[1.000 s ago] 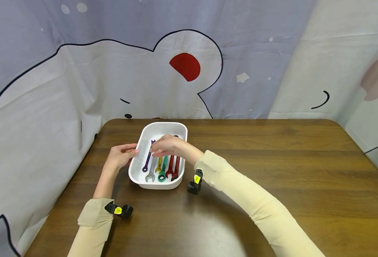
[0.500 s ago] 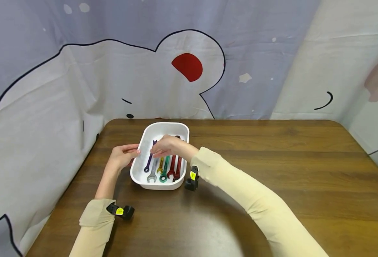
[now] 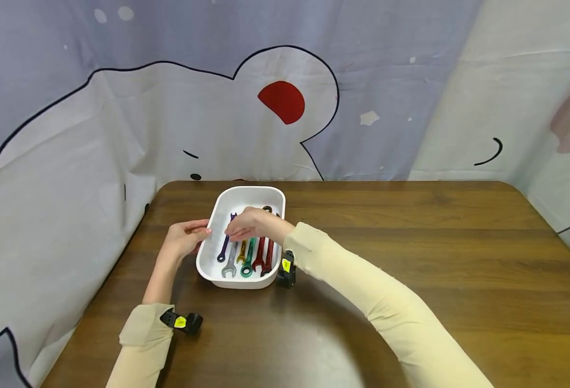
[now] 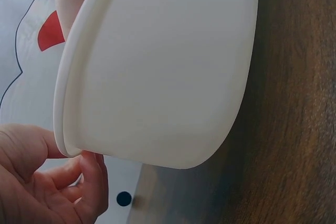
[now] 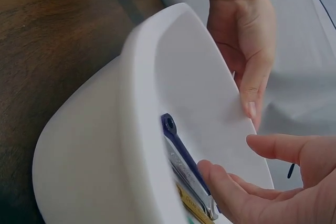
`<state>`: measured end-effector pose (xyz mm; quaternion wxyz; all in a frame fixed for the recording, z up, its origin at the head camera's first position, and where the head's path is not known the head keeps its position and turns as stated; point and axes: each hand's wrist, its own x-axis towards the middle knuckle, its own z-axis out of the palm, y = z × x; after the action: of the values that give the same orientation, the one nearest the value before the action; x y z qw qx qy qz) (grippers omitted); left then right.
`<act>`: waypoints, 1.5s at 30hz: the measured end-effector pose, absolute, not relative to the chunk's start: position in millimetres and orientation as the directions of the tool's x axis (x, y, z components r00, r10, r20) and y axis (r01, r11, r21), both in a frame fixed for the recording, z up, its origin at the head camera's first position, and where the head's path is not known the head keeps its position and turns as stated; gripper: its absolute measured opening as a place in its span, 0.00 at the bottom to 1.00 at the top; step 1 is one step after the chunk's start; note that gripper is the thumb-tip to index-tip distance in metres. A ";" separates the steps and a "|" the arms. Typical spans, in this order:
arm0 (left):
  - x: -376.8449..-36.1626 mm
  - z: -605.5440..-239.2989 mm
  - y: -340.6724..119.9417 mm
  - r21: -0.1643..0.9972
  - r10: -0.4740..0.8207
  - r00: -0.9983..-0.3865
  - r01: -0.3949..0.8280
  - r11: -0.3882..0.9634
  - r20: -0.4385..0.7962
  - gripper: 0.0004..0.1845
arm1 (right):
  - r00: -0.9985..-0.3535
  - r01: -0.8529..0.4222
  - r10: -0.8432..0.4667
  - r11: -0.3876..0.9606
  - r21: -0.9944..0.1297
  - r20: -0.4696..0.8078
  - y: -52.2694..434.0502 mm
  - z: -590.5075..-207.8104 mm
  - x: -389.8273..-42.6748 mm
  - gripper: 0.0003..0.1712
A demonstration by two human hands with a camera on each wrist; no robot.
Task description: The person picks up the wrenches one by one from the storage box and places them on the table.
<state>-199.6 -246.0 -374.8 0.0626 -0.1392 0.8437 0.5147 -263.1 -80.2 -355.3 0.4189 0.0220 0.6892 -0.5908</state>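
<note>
White tray sits on the left part of the brown worktop, with a row of wrenches lying side by side in it: purple, silver, yellow, green and two red ones nearest the right wall.

Right hand is reaching in over the tray, hovering above the upper ends of the wrenches. From the wrist view its fingers are loosely bent with the thumb right at the silver wrench, next to the purple one. Can't honestly tell whether that grip has actually closed on a wrench or is just touching it.

Left hand is at the tray's left wall, fingertips resting on the rim, thumb under the lip, so it's holding the edge.

Behind the worktop hangs a cartoon-print curtain. The right hand covers the wrenches' far ends from the head view.
</note>
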 end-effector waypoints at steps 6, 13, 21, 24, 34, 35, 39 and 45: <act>-197.7 -376.0 -247.1 0.860 -0.176 -0.957 -0.287 0.423 -0.232 0.23 | -0.652 0.533 -0.451 0.300 -0.791 -0.610 -83.7 -358.3 -262.2 0.22; -197.3 -376.5 -246.7 0.857 -0.193 -0.954 -0.291 0.424 -0.229 0.23 | -0.662 0.538 -0.426 0.301 -0.787 -0.616 -86.4 -360.3 -262.3 0.20; -196.8 -376.1 -244.6 0.856 -0.193 -0.951 -0.302 0.419 -0.241 0.23 | -0.664 0.541 -0.422 0.299 -0.786 -0.617 -89.8 -361.5 -261.1 0.12; -196.5 -376.1 -244.2 0.854 -0.198 -0.949 -0.310 0.419 -0.247 0.23 | -0.672 0.528 -0.418 0.308 -0.792 -0.611 -91.1 -362.1 -260.5 0.04; -195.4 -374.8 -243.5 0.855 -0.194 -0.950 -0.305 0.419 -0.244 0.23 | -0.736 0.408 -0.380 0.411 -0.815 -0.561 -94.1 -364.1 -258.9 0.10; -195.6 -374.9 -243.5 0.855 -0.194 -0.950 -0.305 0.419 -0.243 0.23 | -0.746 0.388 -0.379 0.421 -0.820 -0.548 -94.2 -363.7 -258.2 0.10; -195.8 -374.8 -243.9 0.856 -0.191 -0.951 -0.303 0.418 -0.244 0.23 | -0.783 0.281 -0.387 0.479 -0.831 -0.487 -95.2 -363.6 -254.8 0.07; -194.8 -374.3 -244.1 0.859 -0.184 -0.950 -0.307 0.410 -0.252 0.24 | -0.829 0.106 -0.376 0.621 -0.776 -0.414 -99.4 -365.8 -252.1 0.06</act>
<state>-194.8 -244.1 -374.3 0.0589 -0.1463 0.8376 0.5229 -252.1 -99.4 -365.8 0.2817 -0.0792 0.8551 -0.4279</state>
